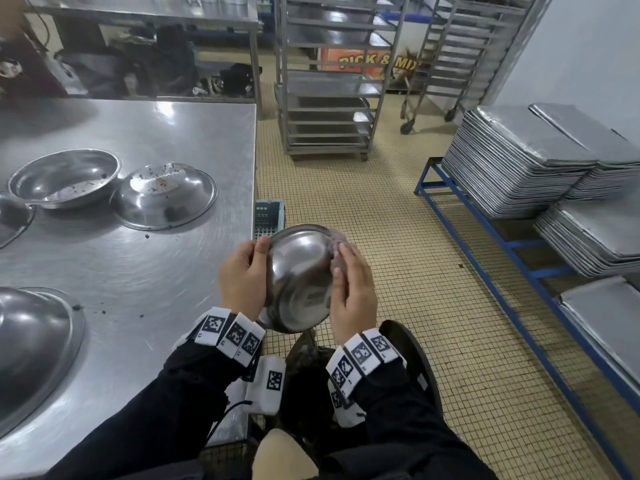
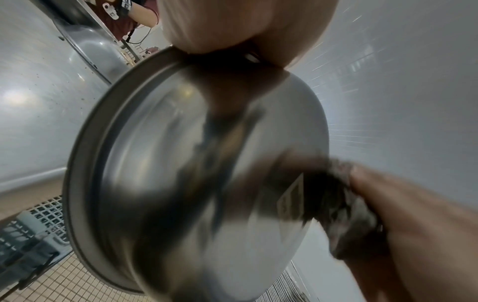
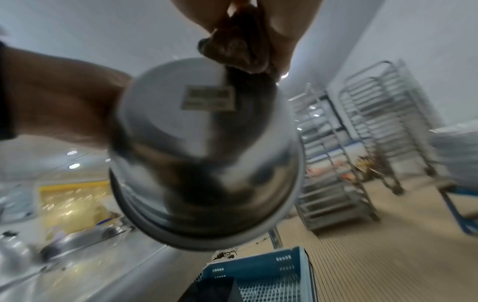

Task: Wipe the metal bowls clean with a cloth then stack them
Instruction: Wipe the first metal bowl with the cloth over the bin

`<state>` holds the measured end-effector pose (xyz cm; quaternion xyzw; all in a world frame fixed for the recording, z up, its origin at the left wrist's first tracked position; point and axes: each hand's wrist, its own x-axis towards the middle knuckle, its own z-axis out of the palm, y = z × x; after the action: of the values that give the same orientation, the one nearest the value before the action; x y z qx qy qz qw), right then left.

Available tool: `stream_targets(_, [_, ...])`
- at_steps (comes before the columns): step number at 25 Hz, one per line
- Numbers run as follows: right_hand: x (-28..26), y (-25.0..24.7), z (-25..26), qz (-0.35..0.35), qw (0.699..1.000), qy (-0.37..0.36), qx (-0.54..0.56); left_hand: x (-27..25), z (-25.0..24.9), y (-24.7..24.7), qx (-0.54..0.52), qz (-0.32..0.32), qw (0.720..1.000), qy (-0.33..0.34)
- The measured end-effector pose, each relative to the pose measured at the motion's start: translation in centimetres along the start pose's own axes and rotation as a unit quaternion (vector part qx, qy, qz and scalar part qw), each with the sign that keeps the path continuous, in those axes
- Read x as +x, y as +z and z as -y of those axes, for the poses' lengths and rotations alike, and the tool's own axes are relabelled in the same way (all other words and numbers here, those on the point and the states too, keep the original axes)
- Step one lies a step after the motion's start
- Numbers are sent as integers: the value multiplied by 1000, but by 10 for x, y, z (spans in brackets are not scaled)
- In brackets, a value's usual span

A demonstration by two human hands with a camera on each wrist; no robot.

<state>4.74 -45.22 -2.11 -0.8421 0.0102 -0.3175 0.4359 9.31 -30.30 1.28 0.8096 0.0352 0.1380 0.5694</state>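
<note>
I hold a small metal bowl in the air just past the table's right edge, its outer side and labelled base turned toward me. My left hand grips its left rim, thumb over the edge. My right hand presses a dark cloth against the bowl's right side; the cloth is mostly hidden under the fingers in the head view. On the steel table lie an upright dirty bowl, an upturned dirty bowl and a large upturned bowl.
A blue plastic crate stands on the tiled floor below the held bowl. Wheeled tray racks stand beyond. Stacks of metal trays fill a blue frame on the right. Another bowl's rim shows at the left edge.
</note>
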Motion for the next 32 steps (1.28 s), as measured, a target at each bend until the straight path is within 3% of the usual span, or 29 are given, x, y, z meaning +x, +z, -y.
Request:
stream_targets(2, [9, 6, 13, 25, 996, -81, -33, 1, -1, 3, 11, 3, 1000, 22])
stream_targets(4, [24, 10, 22, 19, 994, -87, -57, 1, -3, 6, 9, 11, 998, 63])
stream_targets(7, [43, 6, 23, -13, 998, -5, -56, 0, -6, 7, -65, 21, 996, 64])
stream_targets(10, [42, -6, 8, -1, 989, 144, -7, -1, -4, 7, -125, 18, 992, 22])
stream_targets(14, [16, -14, -20, 32, 933, 323, 156, 0, 3, 4, -187, 1, 981, -50])
stream_targets(17, [7, -11, -36, 27, 892, 367, 263, -4, 14, 4, -206, 2, 975, -85])
stream_targets(20, [22, -20, -34, 7, 905, 342, 253, -5, 23, 2, -194, 32, 977, -83])
stream_targets(23, [48, -43, -19, 44, 958, 247, 140, -2, 26, -2, -153, 88, 984, -28])
stream_targets(25, [60, -52, -11, 87, 974, 181, 101, -1, 21, -2, -122, 131, 984, 9])
stream_targets(28, [65, -48, 1, 172, 979, 95, 47, -1, 6, 3, -32, 180, 981, 72])
stream_targets(32, [62, -35, 15, 201, 979, -10, 0, 3, -6, 3, 48, 152, 981, 114])
